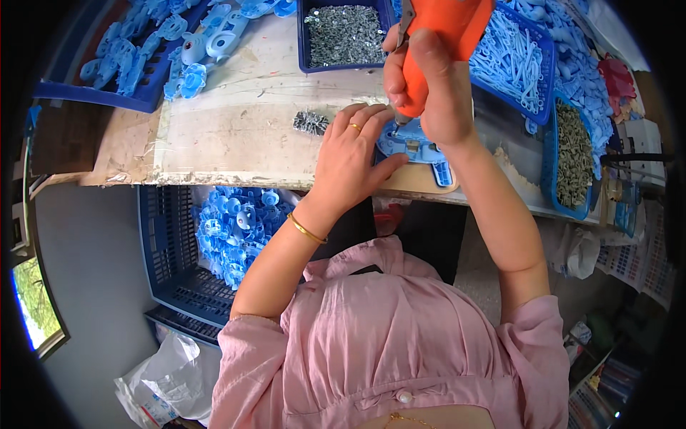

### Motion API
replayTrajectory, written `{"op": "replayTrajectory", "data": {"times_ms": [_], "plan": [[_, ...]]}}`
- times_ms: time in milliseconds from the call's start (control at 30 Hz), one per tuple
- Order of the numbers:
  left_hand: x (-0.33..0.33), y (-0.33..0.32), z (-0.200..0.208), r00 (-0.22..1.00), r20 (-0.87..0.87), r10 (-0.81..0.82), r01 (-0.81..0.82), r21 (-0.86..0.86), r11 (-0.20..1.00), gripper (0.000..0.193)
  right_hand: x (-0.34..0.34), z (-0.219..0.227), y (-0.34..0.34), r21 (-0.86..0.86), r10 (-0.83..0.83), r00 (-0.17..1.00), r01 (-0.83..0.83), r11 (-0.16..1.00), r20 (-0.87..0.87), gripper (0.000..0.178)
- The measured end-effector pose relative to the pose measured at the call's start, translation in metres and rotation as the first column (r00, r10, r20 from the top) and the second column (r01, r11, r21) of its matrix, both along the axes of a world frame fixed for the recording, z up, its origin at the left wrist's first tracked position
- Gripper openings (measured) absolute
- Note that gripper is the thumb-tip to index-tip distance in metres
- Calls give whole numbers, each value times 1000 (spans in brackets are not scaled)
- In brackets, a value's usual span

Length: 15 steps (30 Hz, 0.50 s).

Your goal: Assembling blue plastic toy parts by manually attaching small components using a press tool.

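Observation:
My right hand point(444, 104) is wrapped round an orange power screwdriver point(446, 39), which points down with its bit at a light-blue plastic part point(423, 152). This part lies on a tan board point(421, 180) near the table's front edge. From the left, my left hand point(349, 154) grips the part's edge, thumb on the near side and fingertips close to the bit. Some of the part is hidden beneath my hands. Just left of my left fingers sits a small heap of dark metal screws point(310, 123).
A dark blue bin point(304, 66) of small metal pieces stands at the back. Right of it are a blue basket point(547, 79) of light-blue strips and a narrow basket point(554, 187) of screws. A blue tray point(100, 96) holds plastic shells at far left; a crate point(168, 282) of blue parts stands below the table.

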<state>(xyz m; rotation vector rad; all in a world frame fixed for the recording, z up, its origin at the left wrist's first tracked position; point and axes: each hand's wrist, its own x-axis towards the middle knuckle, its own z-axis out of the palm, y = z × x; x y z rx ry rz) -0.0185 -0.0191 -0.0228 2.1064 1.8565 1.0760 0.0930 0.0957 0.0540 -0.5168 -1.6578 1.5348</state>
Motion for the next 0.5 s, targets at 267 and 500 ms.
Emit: {"op": "replayTrajectory", "data": {"times_ms": [267,500], "plan": [[1,0,-2,1000,13,-3,3,-2,1000,66,0,0,-2,-8,-29,1000,30,1000,11,56],[3,0,0,1000,16,4,-3,-18,1000,64,-5,2,-7,22,-55,998,55,998,9,46]]}}
